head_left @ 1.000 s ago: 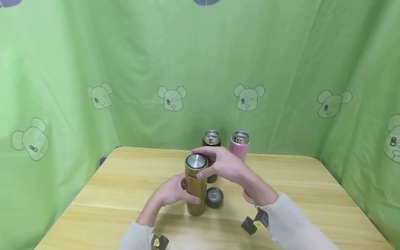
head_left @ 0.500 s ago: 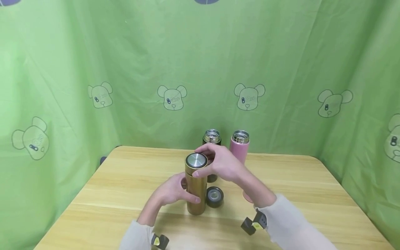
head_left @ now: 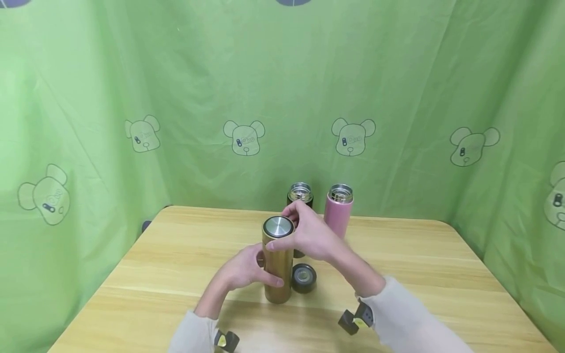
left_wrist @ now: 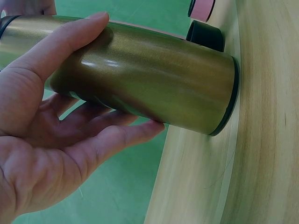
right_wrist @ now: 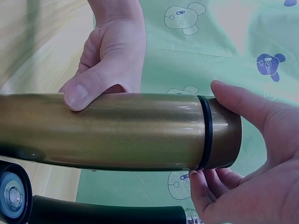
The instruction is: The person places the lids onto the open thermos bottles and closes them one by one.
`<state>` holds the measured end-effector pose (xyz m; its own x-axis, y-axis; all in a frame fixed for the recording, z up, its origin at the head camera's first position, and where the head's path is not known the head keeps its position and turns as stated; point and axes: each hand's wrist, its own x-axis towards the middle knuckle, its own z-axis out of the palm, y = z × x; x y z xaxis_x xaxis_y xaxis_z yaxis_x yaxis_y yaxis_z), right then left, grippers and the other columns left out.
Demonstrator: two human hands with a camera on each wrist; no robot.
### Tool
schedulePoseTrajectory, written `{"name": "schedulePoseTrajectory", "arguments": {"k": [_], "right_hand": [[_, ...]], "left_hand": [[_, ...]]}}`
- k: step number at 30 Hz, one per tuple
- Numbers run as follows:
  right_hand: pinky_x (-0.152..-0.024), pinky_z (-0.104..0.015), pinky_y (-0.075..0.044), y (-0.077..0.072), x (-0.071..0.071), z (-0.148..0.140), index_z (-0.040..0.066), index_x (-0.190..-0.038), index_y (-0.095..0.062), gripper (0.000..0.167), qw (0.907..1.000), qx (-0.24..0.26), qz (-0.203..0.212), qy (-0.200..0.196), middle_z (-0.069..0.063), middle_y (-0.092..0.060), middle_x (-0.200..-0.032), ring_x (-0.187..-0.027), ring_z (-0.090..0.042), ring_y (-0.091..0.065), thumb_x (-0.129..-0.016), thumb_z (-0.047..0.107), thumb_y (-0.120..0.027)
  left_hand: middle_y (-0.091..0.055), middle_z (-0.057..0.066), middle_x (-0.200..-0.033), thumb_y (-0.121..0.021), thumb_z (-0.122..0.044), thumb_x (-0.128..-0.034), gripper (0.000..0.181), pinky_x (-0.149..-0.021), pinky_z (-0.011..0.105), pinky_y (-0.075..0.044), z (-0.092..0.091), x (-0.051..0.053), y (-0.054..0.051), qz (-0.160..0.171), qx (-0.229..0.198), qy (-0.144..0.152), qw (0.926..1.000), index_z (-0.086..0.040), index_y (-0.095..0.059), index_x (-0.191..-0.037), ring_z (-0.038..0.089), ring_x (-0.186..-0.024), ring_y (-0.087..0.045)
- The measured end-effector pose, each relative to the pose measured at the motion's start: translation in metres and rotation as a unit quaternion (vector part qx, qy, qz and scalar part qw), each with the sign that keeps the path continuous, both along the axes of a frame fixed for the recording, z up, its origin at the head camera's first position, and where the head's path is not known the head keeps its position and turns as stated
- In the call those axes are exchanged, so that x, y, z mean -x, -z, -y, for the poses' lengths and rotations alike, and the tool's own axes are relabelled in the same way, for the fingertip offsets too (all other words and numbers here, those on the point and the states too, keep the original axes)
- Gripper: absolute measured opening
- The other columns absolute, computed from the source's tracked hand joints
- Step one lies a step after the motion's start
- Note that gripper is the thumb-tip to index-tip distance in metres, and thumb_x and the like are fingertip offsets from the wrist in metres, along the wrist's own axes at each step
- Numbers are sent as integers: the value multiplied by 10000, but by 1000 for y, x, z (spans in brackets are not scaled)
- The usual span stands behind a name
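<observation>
Green curtain (head_left: 282, 73) at the back and sides, same as a second ago; in front of it, the pale wooden table (head_left: 176, 279), likewise unchanged. Upright near the middle of the table, in the same spot throughout: the gold flask (head_left: 278, 267). Farther back, upright and lidless, with bare steel necks: the dark flask (right_wrist: 107, 210), partly hidden in the head view, and to the right of it the pink flask (head_left: 338, 215). Round the gold flask's body, the left hand (head_left: 243, 267), thumb across the front, fingers behind, with no visible shift: apparently the brace. Higher up, the right hand (head_left: 311, 238), pinching the lid (right_wrist: 226, 133) between thumb and fingertips. On the lid, a steel disc; below it, a dark band at the joint with the body. Just right of the gold flask's base, unmoved: the black lid (head_left: 304, 278), apparently inner side up. Clearest change of all, at the right thumb (head_left: 272, 246): a slide leftward across the near side, with the fingertips now farther right on the far side. Most likely a clockwise twist from above; hard to tell true lid rotation from slipping fingers.
</observation>
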<state>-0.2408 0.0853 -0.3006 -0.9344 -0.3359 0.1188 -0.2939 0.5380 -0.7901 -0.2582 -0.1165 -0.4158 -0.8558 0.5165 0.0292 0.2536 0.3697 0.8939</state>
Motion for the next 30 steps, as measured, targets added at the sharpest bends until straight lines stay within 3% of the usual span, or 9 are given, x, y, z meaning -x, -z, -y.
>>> {"name": "schedulePoseTrajectory", "arguments": {"k": [6,9,13,16,20,23,30], "right_hand": [[-890,-367,-548,1,-1,-1,68,-1260,-503,781,9999,71,21,-70,-100,-607,-1122,-1001,-225,-609,-666,317,-945],[-927,-389,-549,1,-1,-1,65,-1346,-476,850,9998,71,107,-162,-111,-592,-1162,-1036,-232,-612,-681,318,-940],[-1014,-446,-523,-1,-1,-3,112,-1509,-374,1014,9992,-24,256,-313,-123,-560,-1273,-1140,-253,-603,-695,352,-929],[-1101,-492,-460,-3,0,-6,166,-1558,-326,1049,9980,10,428,-457,-121,-532,-1404,-1275,-282,-557,-710,347,-916],[-1189,-552,-339,-8,1,-12,198,-1577,-306,1013,9929,367,868,-722,-107,-455,-1554,-1440,-317,-430,-749,237,-889],[-1203,-571,-303,-11,1,-15,195,-1581,-308,969,9892,506,1059,-881,-103,-452,-1568,-1461,-321,-410,-780,158,-853],[-1160,-560,-376,-10,2,-17,124,-1503,-467,753,9915,197,774,-1027,-78,-624,-1392,-1337,-285,-548,-825,152,-793]], "left_hand": [[-665,-44,-1318,-920,-279,-711,767,-1085,510,-465,0,1,1,-8,-2,-1,10000,-254,-569,-1392,205,-1219,-622],[-665,-46,-1319,-921,-279,-709,773,-1088,516,-462,0,1,1,7,-5,-1,10000,-256,-566,-1395,208,-1222,-622],[-671,-53,-1308,-921,-284,-704,760,-1090,526,-457,0,0,1,2,4,-7,10000,-264,-576,-1381,212,-1225,-621],[-676,-61,-1296,-922,-290,-701,744,-1084,523,-461,0,0,1,-13,22,-17,10000,-273,-587,-1364,207,-1220,-622],[-679,-57,-1291,-924,-292,-701,731,-1070,510,-477,-1,0,0,5,36,-45,10000,-276,-592,-1352,206,-1214,-626],[-682,-50,-1289,-924,-287,-705,720,-1063,503,-484,-1,0,0,18,29,-54,10000,-271,-596,-1346,207,-1210,-630],[-689,-50,-1274,-923,-279,-708,701,-1062,500,-484,-1,-1,-1,26,-3,-58,10000,-266,-605,-1333,203,-1199,-636]]}}
